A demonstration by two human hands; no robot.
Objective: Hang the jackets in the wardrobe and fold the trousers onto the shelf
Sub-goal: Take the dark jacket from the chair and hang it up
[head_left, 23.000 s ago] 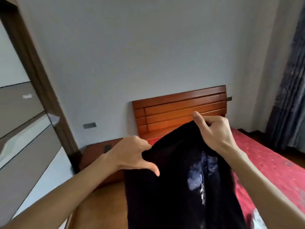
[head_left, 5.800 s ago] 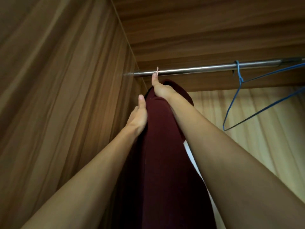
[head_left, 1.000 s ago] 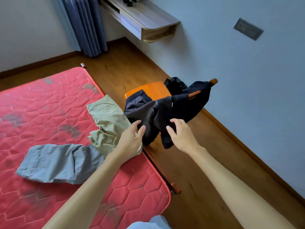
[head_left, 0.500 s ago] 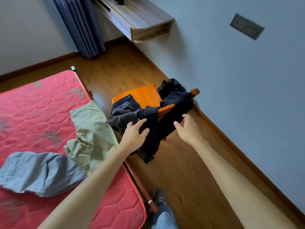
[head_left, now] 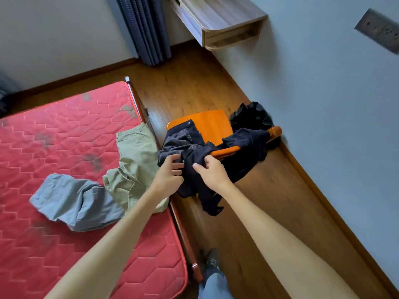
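A dark navy jacket (head_left: 241, 147) is draped over the back of an orange wooden chair (head_left: 211, 124) beside the bed. My left hand (head_left: 170, 175) and my right hand (head_left: 212, 173) both rest on its bunched front part, fingers curled into the cloth. Another black garment (head_left: 250, 115) lies crumpled on the far side of the chair. On the red mattress (head_left: 64, 137) lie khaki trousers (head_left: 133, 162) near the bed's edge and grey trousers (head_left: 73, 201) to their left, both unfolded.
A wooden floor strip (head_left: 269, 190) runs between bed and blue-grey wall. A wall-mounted wooden shelf (head_left: 218, 16) and dark curtains (head_left: 144, 29) stand at the far end. My foot (head_left: 212, 262) is on the floor by the bed's corner.
Both hands have closed in from just short of the chair onto the navy jacket and now grip its cloth. The view has moved nearer the chair.
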